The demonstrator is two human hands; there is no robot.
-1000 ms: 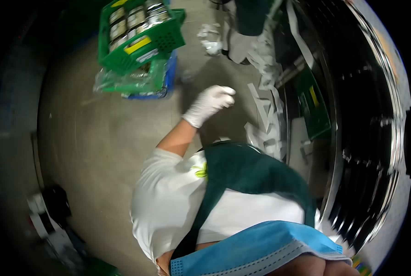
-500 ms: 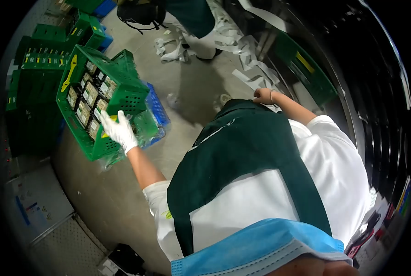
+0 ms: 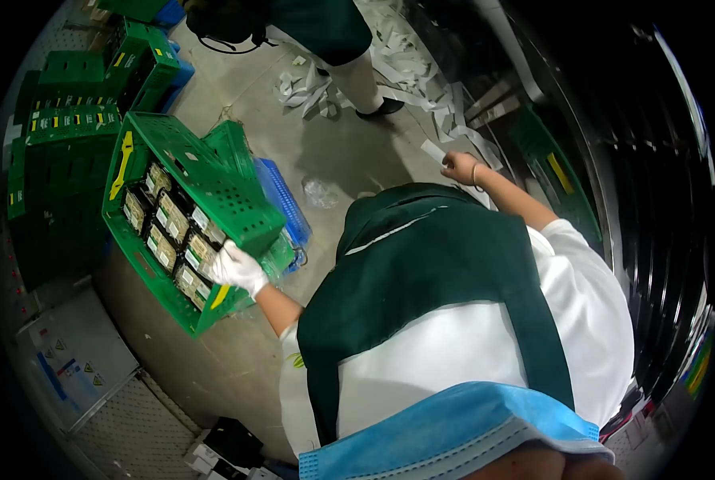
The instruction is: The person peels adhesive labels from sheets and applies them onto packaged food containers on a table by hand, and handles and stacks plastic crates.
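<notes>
Left of centre, a large green crate (image 3: pixel 213 180) stands with its open top toward the viewer, a blue crate (image 3: pixel 273 192) just beyond it. Inside, small labelled packs (image 3: pixel 168 218) sit in rows. The left hand (image 3: pixel 239 270), gloved in white, reaches over the crate's rim to the packs; its fingers, spread half a second earlier, now bend inward among them. This change suggests a passage from approach to handling, although whether a pack is gripped cannot be told. Well apart from it, the bare right hand (image 3: pixel 459 168) is curled at a white paper strip (image 3: pixel 433 151), whose grip is likewise unclear.
</notes>
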